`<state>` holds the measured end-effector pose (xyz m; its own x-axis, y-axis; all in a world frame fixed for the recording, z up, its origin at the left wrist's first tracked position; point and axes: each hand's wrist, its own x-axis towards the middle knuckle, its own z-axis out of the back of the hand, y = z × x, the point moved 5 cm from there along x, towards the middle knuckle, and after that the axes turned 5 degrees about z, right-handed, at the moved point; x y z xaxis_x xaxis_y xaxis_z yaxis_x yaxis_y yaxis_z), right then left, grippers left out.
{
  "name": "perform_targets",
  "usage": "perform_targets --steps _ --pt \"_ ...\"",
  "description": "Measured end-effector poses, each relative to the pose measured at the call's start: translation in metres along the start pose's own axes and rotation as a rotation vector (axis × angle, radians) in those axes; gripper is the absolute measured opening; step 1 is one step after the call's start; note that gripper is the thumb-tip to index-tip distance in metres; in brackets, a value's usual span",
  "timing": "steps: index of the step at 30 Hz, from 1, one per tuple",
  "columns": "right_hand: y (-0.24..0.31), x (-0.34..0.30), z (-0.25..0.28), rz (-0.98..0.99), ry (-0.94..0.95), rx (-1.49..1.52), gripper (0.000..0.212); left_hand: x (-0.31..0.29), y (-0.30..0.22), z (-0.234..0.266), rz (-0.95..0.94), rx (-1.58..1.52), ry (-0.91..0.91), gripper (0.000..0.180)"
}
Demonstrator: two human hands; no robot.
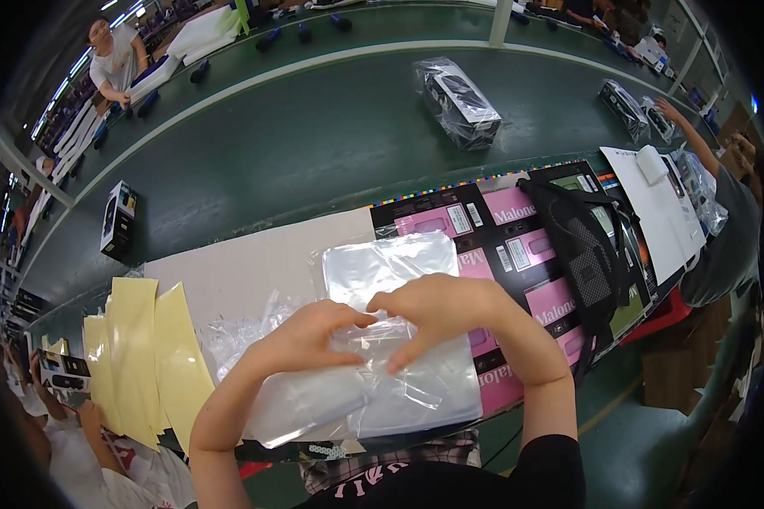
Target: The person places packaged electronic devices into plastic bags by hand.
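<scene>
At the far left, pale yellow sheets (136,356) are lying fanned on the bench, and a small black box (117,219) is standing upright on the green belt (314,144). The left hand (301,339) is resting half-closed on a clear plastic bag (382,339), fingers curled and pinching its film. The right hand (450,310) is meeting it, thumb and fingers also gripping the bag. The bag looks light, limp and slippery, so its edge seems the best hold. Further right, flat black-and-pink cartons (518,254) are lying stacked, and a wrapped black box (458,102) is sitting on the belt.
</scene>
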<state>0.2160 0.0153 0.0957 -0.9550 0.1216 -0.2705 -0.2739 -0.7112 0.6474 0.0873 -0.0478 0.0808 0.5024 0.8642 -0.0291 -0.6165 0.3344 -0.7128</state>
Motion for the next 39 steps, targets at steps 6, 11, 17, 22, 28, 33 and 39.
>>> perform_targets --steps 6,11,17,22,28,33,39 --pt "-0.009 0.015 -0.011 -0.097 -0.121 -0.248 0.035 0.0 0.025 -0.007 0.393 -0.278 0.004 0.022" --pt "-0.018 -0.001 0.036 -0.02 -0.341 0.37 0.018 -0.002 0.027 -0.004 0.394 -0.637 0.066 0.021" --pt "-0.03 -0.012 0.05 -0.119 -0.55 0.618 0.021 -0.002 0.023 -0.008 0.382 -0.543 0.121 0.019" --pt "-0.033 -0.024 0.066 -0.1 -0.833 0.469 0.024 -0.001 0.016 -0.009 0.411 -0.454 0.131 0.022" --pt "-0.031 -0.078 0.106 0.05 -1.478 0.501 0.015 0.007 0.02 -0.006 0.374 -0.459 0.059 0.028" --pt "-0.018 -0.111 0.113 0.083 -1.682 0.524 0.014 0.005 0.039 0.0 0.452 -0.933 -0.209 0.02" --pt "0.016 -0.114 0.098 0.243 -1.624 0.673 0.017 0.003 0.05 0.007 0.525 -1.219 -0.493 0.015"
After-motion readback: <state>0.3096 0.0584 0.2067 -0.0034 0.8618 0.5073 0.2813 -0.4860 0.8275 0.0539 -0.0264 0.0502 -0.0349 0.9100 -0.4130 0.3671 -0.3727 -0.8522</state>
